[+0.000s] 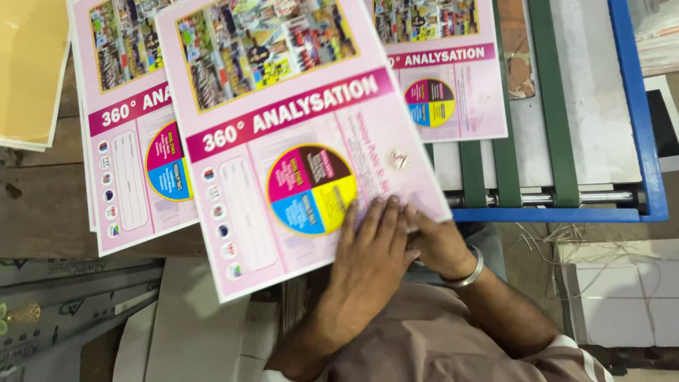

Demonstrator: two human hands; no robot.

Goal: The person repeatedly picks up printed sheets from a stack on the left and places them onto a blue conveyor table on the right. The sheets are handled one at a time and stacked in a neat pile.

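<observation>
A pink printed sheet (283,141) with a photo collage, a magenta banner and a four-coloured circle is tilted in front of me. My left hand (368,262) lies on its near right corner with the fingers spread flat on top. My right hand (440,244), a metal bangle on the wrist, grips the same corner at the edge and is partly tucked behind the left hand. Both hands hold this sheet above the table's edge.
A stack of matching pink sheets (124,141) lies on the wooden table (35,205) at left. Another such sheet (453,78) rests on a blue-framed machine (640,106) with green belts (555,106). Yellow sheets (28,64) lie far left, grey boards (64,304) and white boxes (622,297) below.
</observation>
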